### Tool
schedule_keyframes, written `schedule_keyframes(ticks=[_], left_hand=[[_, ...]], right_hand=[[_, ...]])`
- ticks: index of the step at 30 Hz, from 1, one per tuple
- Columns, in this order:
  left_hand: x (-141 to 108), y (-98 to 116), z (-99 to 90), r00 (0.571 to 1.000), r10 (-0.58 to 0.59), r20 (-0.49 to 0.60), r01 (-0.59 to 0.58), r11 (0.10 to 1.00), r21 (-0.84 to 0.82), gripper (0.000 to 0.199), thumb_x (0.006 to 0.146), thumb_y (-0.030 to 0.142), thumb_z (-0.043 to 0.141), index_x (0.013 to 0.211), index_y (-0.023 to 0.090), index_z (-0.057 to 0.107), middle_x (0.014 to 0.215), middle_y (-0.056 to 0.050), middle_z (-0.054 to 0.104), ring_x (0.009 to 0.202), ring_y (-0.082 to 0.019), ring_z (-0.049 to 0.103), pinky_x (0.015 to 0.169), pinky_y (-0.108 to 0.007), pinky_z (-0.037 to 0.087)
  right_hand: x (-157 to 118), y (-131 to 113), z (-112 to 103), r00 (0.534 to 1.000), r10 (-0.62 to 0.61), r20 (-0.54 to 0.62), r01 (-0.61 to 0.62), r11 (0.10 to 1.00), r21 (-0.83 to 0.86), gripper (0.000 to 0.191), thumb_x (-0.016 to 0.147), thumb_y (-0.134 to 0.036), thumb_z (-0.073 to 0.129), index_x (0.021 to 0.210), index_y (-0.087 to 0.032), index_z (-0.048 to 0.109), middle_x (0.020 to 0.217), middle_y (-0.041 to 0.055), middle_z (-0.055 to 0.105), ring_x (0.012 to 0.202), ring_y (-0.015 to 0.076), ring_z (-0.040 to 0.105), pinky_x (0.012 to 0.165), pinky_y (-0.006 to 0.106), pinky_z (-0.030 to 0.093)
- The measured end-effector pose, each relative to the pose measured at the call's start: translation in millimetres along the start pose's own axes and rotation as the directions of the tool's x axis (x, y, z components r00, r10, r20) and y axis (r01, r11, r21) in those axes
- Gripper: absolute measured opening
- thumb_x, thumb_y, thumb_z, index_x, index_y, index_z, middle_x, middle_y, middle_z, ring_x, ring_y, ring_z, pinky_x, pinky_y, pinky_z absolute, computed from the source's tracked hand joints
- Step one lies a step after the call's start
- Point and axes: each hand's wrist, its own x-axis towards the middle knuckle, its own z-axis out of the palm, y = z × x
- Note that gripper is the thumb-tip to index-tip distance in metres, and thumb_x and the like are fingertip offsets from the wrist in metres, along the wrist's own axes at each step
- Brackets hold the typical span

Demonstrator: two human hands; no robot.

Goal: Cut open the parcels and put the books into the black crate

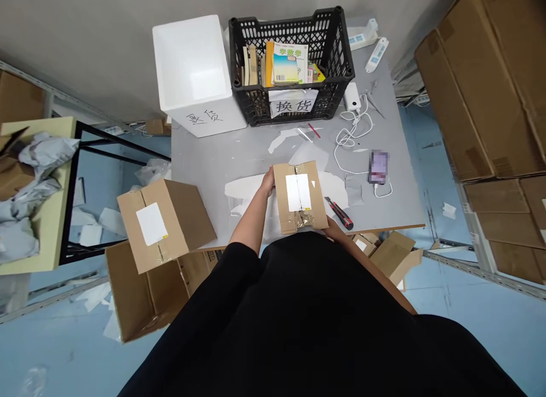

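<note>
Small taped cardboard box [298,193] with a white label sits near the edge of the grey table [205,158]; left hand [267,183] and right hand [335,229] clamp it from either side; red-and-black utility knife [339,213] lies just right.

Carton [318,201] — brown, white label [297,192]; crate [341,61] black lattice; utility knife [340,213] — red, black.

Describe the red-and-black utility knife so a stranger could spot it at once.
On the grey work table, look to the near edge, where the left hand and right hand hold a taped cardboard box. Just right of that box lies a utility knife, set at an angle. Its chunky red-and-black body stands out from the thin white cable farther back.
</note>
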Motion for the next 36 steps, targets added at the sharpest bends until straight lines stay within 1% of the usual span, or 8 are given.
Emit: schedule_keyframes(ticks=[4, 6, 8, 12, 18, 22, 27, 36], left_hand=[[-6.5, 8.2, 2.0, 0.998, -0.044, -0.037, 0.046, 0.998, 0.045, 0.037, 0.091, 0.053, 0.051, 0.099, 0.020, 0.067, 0.105, -0.008, 0.071, 0.109, -0.025, 0.062, 0.092, -0.040, 0.052], [-16.3, 10.2, -5.0, 0.999, -0.040, -0.019, 0.041, 0.996, 0.074, 0.031, 0.092, 0.048, 0.051, 0.100, 0.022, 0.066, 0.110, -0.008, 0.070, 0.112, -0.026, 0.059, 0.091, -0.042, 0.053], [-31.1, 8.6, -15.8, 0.999, -0.042, 0.029, 0.039, 0.996, 0.076, 0.028, 0.091, 0.045, 0.052, 0.102, 0.023, 0.066, 0.116, -0.008, 0.068, 0.115, -0.025, 0.056, 0.090, -0.043, 0.054], [-71.0, -8.4, -37.6, 0.999, -0.006, 0.051, 0.008, 0.999, -0.039, 0.025, 0.088, 0.043, 0.055, 0.103, 0.026, 0.063, 0.121, -0.007, 0.063, 0.117, -0.022, 0.053, 0.087, -0.039, 0.056], [-128.7, -51.8, -47.8, 0.988, 0.036, -0.148, -0.075, 0.960, -0.271, 0.015, 0.085, 0.038, 0.058, 0.089, 0.024, 0.055, 0.106, -0.001, 0.064, 0.108, -0.017, 0.057, 0.089, -0.035, 0.055], [-154.6, -75.6, -44.4, 0.961, 0.109, -0.253, -0.181, 0.943, -0.280, 0.015, 0.084, 0.035, 0.057, 0.082, 0.022, 0.049, 0.107, 0.000, 0.062, 0.109, -0.016, 0.055, 0.088, -0.033, 0.055], [-163.4, -92.1, -39.3, 0.942, 0.062, -0.330, -0.158, 0.949, -0.274, 0.015, 0.084, 0.038, 0.054, 0.086, 0.024, 0.050, 0.111, 0.000, 0.063, 0.110, -0.016, 0.058, 0.088, -0.033, 0.055], [-158.3, -99.1, -42.8, 0.956, 0.009, -0.295, -0.077, 0.972, -0.222, 0.029, 0.083, 0.045, 0.056, 0.108, 0.030, 0.060, 0.125, 0.000, 0.064, 0.121, -0.018, 0.058, 0.094, -0.036, 0.055]], right_hand=[[4.0, 19.8, -6.6, 0.962, 0.091, -0.258, -0.060, 0.990, 0.128, 0.048, 0.066, -0.041, 0.075, 0.110, -0.023, 0.072, 0.112, 0.0079, 0.075, 0.120, 0.0322, 0.062, 0.110, 0.054, 0.044], [10.8, 23.3, -13.4, 0.903, 0.121, -0.412, -0.003, 0.961, 0.276, 0.043, 0.065, -0.043, 0.072, 0.104, -0.024, 0.072, 0.112, 0.0073, 0.075, 0.116, 0.0303, 0.064, 0.106, 0.052, 0.048], [22.0, 19.0, -23.1, 0.867, 0.142, -0.477, 0.062, 0.920, 0.388, 0.039, 0.066, -0.044, 0.068, 0.099, -0.024, 0.071, 0.110, 0.0065, 0.075, 0.109, 0.0274, 0.067, 0.100, 0.048, 0.052], [52.1, -8.3, -41.9, 0.862, 0.127, -0.491, 0.094, 0.911, 0.401, 0.035, 0.062, -0.038, 0.066, 0.091, -0.020, 0.069, 0.094, 0.0055, 0.076, 0.093, 0.0235, 0.069, 0.091, 0.043, 0.055], [89.9, -64.5, -44.2, 0.897, -0.023, -0.441, 0.145, 0.958, 0.246, 0.044, 0.062, -0.044, 0.068, 0.097, -0.018, 0.066, 0.091, 0.0069, 0.074, 0.086, 0.0219, 0.067, 0.082, 0.039, 0.056], [105.4, -87.0, -39.7, 0.941, -0.050, -0.334, 0.113, 0.979, 0.171, 0.048, 0.064, -0.050, 0.071, 0.100, -0.019, 0.065, 0.090, 0.0057, 0.073, 0.082, 0.0207, 0.065, 0.080, 0.038, 0.056], [118.6, -80.0, -35.3, 0.967, -0.039, -0.250, 0.076, 0.987, 0.140, 0.045, 0.064, -0.049, 0.071, 0.097, -0.018, 0.067, 0.093, 0.0058, 0.073, 0.084, 0.0214, 0.065, 0.083, 0.040, 0.055], [121.1, -46.6, -35.9, 0.976, -0.054, -0.211, 0.090, 0.983, 0.163, 0.042, 0.069, -0.038, 0.058, 0.106, -0.020, 0.069, 0.102, 0.0034, 0.075, 0.096, 0.0224, 0.065, 0.095, 0.042, 0.051]])
